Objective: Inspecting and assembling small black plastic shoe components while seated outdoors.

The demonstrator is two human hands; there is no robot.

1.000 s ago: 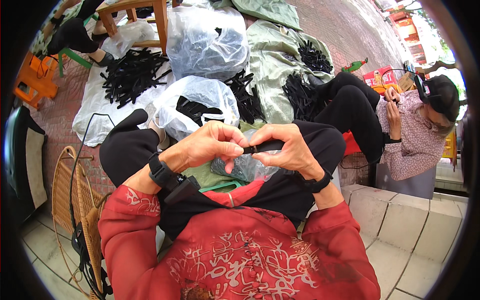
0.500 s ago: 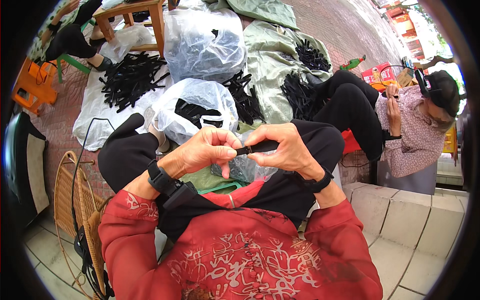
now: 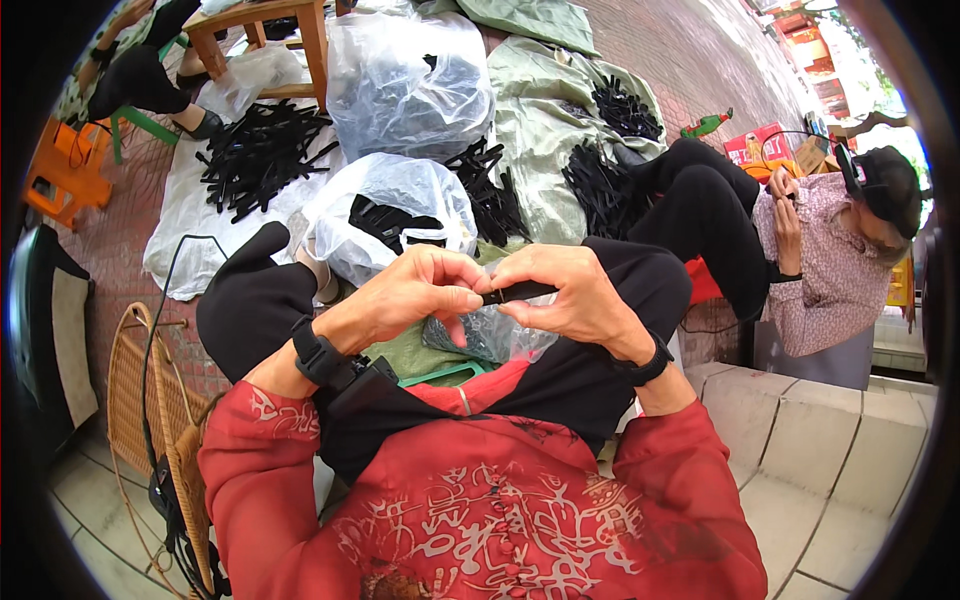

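Above my lap, my left hand (image 3: pixel 428 288) and my right hand (image 3: pixel 575 295) meet fingertip to fingertip on a short black strap (image 3: pixel 522 291). The left thumb and index finger pinch one end. My right thumb and fingers grip the rest, partly covering it. A small shiny piece shows on the strap between the two hands, too small to make out. Just beyond them stands a white plastic bag (image 3: pixel 450 190) with black strips inside. A clear bag (image 3: pixel 480 335) of small pieces lies under my hands.
Piles of black strips (image 3: pixel 262 160) lie on sheets ahead. A large clear bag (image 3: pixel 405 85) stands near a wooden stool (image 3: pixel 315 50). At right a co-worker (image 3: pixel 825 250) sits with hands raised. A wicker chair (image 3: pixel 140 400) is at left, tiled ledges (image 3: pixel 800 430) at right.
My fingertips have drawn closer together, and less of the black strap shows between them. Both hands keep hold of it.
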